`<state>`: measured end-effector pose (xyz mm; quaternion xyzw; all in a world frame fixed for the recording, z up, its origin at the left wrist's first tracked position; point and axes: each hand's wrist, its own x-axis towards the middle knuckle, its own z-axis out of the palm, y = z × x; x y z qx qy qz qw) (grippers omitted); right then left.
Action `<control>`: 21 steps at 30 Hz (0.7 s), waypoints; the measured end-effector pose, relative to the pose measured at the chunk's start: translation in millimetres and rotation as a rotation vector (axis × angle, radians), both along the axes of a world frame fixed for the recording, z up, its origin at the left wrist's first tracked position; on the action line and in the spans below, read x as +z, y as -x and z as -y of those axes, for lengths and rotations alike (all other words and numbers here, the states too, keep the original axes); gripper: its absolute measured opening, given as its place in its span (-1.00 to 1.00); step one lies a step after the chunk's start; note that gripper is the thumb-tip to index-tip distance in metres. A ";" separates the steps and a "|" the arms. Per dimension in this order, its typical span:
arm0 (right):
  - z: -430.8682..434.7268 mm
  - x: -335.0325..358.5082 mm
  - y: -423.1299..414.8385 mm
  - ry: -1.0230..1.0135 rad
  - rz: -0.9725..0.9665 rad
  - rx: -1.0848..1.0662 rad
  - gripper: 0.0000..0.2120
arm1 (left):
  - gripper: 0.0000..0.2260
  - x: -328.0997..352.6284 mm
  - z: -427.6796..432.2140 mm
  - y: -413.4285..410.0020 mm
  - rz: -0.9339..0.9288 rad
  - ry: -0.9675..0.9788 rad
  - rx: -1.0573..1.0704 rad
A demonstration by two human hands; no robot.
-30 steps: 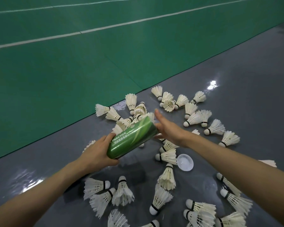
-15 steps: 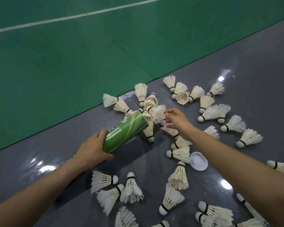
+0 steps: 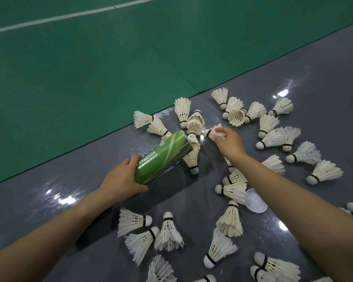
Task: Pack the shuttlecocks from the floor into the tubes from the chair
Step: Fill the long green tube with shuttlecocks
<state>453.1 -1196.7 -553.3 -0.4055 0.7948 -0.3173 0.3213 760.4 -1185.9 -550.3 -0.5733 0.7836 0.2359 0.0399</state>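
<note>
Shuttlecock [image 3: 211, 132] now pinched by right hand [image 3: 230, 145]; left hand [image 3: 120, 180] still grips tube [image 3: 163, 159].

Green court mat [image 3: 90, 78], white line [image 3: 49, 18], grey floor [image 3: 314, 78]

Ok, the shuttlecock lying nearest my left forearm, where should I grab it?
Probably pinch that shuttlecock at its cork end, by the black band, coming from the right. It lies on its side with the cork pointing right and the frayed feather skirt fanning left.
</note>
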 end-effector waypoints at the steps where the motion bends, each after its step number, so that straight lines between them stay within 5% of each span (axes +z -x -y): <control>1: -5.4 2.1 9.2 0.016 -0.003 -0.041 -0.71 | -0.22 1.1 -1.0 1.9 -0.006 -0.005 -0.011; 5: -27.2 13.5 43.1 0.105 0.197 -0.148 -0.78 | -0.19 7.3 -5.8 11.4 -0.020 -0.012 -0.052; 9: -49.3 43.5 61.3 0.187 0.376 -0.002 -0.74 | -0.20 12.6 -9.8 22.7 -0.050 -0.003 -0.097; 14: -70.3 76.1 60.8 0.230 0.369 0.268 -0.75 | -0.15 22.6 -13.2 34.9 -0.081 0.024 -0.125; 21: -86.3 95.2 45.2 0.291 0.272 0.431 -0.41 | -0.17 34.6 -23.7 37.8 -0.146 0.081 -0.170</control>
